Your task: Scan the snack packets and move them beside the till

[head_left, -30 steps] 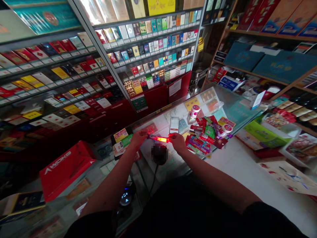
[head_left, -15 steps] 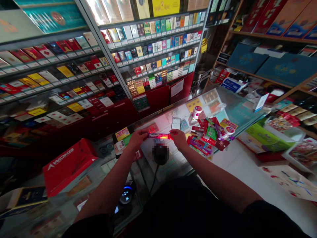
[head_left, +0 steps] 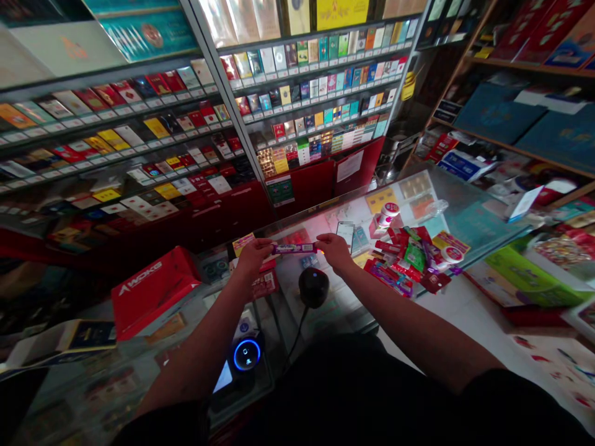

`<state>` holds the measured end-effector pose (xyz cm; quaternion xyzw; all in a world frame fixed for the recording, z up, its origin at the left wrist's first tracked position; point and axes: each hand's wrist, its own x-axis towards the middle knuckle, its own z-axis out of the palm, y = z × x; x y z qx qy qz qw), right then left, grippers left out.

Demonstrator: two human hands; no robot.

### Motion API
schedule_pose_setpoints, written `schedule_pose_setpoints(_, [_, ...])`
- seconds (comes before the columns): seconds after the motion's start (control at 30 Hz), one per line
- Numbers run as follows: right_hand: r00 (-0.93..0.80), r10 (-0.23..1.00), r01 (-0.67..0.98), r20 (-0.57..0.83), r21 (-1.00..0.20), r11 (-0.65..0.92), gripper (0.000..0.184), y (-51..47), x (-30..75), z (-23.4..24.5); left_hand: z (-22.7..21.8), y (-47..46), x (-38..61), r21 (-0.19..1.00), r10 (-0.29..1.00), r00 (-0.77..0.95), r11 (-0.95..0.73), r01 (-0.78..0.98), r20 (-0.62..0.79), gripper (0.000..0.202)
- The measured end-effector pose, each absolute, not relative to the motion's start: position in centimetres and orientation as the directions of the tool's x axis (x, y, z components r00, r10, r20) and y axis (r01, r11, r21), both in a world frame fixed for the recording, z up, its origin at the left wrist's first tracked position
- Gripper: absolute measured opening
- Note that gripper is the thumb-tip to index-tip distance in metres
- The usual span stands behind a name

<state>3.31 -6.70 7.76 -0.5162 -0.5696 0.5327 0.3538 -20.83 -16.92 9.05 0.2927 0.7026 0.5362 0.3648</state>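
Stretched level between my hands is a narrow purple candy pack [head_left: 294, 248] with a white barcode patch facing up. Its left end is pinched by the fingers of my left hand [head_left: 253, 255]. My right hand [head_left: 334, 250] is closed on its other end. Just below the pack, nearer to me, stands a round black barcode scanner [head_left: 313, 287] with a cord. A phone [head_left: 344, 231] with a lit screen lies beyond my right hand. Off to the right is a heap of red, green and purple candy packs [head_left: 409, 255].
Two round tubs, one a pink-and-white tub [head_left: 389, 212], stand by the heap on the glass counter [head_left: 297, 322]. A red box [head_left: 155, 291] sits at left, near a round device with a blue ring [head_left: 246, 355]. Shelves of cigarette packs [head_left: 320, 87] line the back.
The red scanner light that lay across the candy pack is mostly gone from it, and the barcode now shows. Both hands still hold the pack. My view has shifted left.
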Motion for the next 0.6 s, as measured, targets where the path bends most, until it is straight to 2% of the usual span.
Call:
schedule_pose_setpoints(0.33, [-0.409, 0.894, 0.205, -0.182, -0.973, -0.105, 0.023, -7.7, -2.8, 8.7, 8.1, -20.8, -25.6, 0.945, 0.676, -0.679, 0.318, -0.083, -0.287, 0.05])
schedule_pose_setpoints(0.47, [-0.462, 0.863, 0.26, -0.203, -0.962, -0.088, 0.014, -8.5, -5.3, 7.8, 7.3, -22.7, -26.9, 0.921, 0.626, -0.697, 0.366, -0.133, -0.35, 0.05])
schedule_pose_setpoints(0.6, [-0.467, 0.833, 0.365, -0.297, -0.923, -0.124, 0.009, -9.6, -7.6, 6.4, 6.0, -24.2, -27.9, 0.883, 0.592, -0.685, 0.438, -0.169, -0.425, 0.048])
